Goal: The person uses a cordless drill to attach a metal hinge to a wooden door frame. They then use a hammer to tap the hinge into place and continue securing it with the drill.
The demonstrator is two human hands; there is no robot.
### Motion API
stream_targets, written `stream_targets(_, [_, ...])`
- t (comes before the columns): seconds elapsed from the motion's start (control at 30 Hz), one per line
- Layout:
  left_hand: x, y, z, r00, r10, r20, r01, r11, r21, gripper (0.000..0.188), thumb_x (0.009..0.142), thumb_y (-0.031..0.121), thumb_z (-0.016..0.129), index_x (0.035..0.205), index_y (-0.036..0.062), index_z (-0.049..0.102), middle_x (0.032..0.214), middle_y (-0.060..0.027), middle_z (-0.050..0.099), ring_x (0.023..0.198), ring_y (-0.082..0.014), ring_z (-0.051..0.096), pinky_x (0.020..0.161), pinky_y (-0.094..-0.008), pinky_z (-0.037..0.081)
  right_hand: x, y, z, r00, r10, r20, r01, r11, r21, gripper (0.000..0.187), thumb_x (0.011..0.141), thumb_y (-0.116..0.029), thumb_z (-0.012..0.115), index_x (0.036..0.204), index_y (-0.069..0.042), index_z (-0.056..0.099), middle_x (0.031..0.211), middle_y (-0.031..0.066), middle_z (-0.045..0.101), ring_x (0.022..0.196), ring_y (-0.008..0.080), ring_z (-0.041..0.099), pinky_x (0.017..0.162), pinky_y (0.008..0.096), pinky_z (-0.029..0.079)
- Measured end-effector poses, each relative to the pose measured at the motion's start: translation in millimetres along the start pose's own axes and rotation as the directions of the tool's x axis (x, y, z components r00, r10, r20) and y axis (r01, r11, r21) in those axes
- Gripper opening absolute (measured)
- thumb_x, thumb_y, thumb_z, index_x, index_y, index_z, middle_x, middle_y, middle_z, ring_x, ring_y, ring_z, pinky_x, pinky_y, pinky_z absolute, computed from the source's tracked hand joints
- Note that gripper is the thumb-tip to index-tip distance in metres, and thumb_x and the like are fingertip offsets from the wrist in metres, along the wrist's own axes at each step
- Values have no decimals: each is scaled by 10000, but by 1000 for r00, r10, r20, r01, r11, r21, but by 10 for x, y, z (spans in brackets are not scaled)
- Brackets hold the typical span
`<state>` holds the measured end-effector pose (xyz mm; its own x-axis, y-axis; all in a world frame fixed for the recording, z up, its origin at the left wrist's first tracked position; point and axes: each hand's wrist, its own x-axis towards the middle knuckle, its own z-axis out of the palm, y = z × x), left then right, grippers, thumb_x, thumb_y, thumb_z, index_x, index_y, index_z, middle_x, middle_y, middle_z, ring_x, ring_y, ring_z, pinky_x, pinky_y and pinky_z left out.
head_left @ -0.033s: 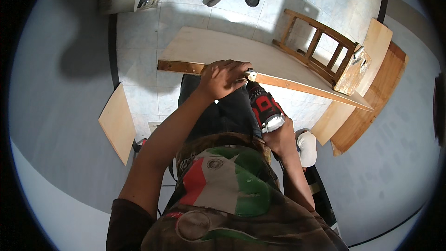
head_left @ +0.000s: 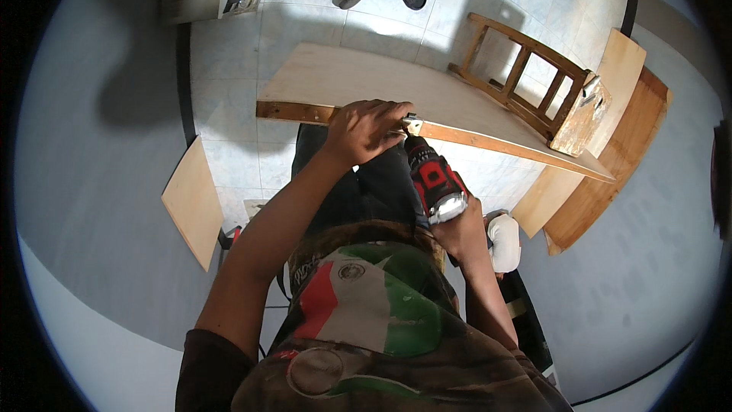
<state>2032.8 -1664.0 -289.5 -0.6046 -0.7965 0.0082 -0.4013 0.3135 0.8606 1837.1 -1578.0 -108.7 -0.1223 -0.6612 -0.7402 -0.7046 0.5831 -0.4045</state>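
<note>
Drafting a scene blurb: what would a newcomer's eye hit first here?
The red-and-black drill near centre, held in the right hand, nose toward the near edge of a long pale board. The left hand lies on that edge, just left of the drill. Upper right, a wooden ladder-like frame.

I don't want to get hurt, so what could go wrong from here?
The drill in your right hand points toward the small shiny piece at the edge of the board. If it slips, it might catch your left hand, which is close by. The board might also shift under pressure; I can't see what supports it.
</note>
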Motion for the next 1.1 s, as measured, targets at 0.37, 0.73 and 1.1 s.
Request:
stream_targets(0.37, [6, -59, 123, 949, -106, 296, 11, 952, 307, 682, 797, 439, 849, 1373, 161, 612, 1352, -26, 677, 1266, -218, 661, 1079, -430, 511, -1, -102, -117, 927, 232, 296, -209, 972, -106, 770, 773, -259, 875, 1398, 22, 522, 934, 235, 743, 892, 403, 775, 791, 450, 591])
stream_targets(0.73, [115, 8, 1, 908, -131, 397, 16, 960, 280, 676, 857, 439, 797, 1454, 170, 628, 1423, -22, 646, 1322, -191, 634, 1022, -375, 524, 99, -211, -298, 884, 295, 362, -293, 954, -61, 430, 842, -247, 832, 1125, -44, 581, 832, 139, 734, 768, 333, 762, 721, 446, 572])
stream_targets(1.1, [212, -25, -34, 875, -81, 478, -46, 968, 248, 638, 896, 372, 809, 1435, 80, 633, 1394, -93, 666, 1330, -239, 648, 1099, -392, 541, 244, -356, -356, 790, 459, 406, -520, 852, 49, 420, 881, -375, 806, 1064, -58, 599, 799, 131, 725, 762, 297, 770, 704, 442, 578])
